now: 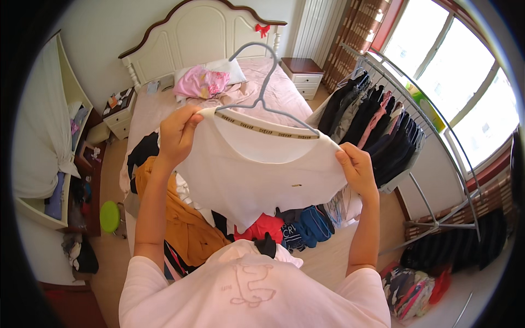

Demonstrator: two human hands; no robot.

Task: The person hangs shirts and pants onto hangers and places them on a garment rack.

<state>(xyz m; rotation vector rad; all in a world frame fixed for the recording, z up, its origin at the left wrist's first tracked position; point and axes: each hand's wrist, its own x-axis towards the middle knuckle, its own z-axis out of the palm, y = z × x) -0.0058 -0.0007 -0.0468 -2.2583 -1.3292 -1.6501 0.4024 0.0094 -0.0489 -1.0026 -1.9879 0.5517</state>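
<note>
My left hand [180,133] pinches one shoulder of a white T-shirt [262,176], and my right hand [359,168] pinches the other shoulder. The shirt is spread between them, with its neckline facing up and a small mark on the chest. A grey-blue clothes hanger [262,88] sits inside the neckline, its hook pointing up towards the headboard. Both hands grip fabric near the hanger's ends. Beneath the shirt lie mustard trousers [184,225], a red garment [262,227] and a blue garment [313,225] on the bed.
Behind the shirt is a bed with a cream headboard [192,39] and a pink bundle [201,82]. A metal clothes rack [451,147] full of hung dark clothes [369,127] stands right. Nightstands [303,78] flank the bed. A green stool [110,217] and open wardrobe [41,209] are left.
</note>
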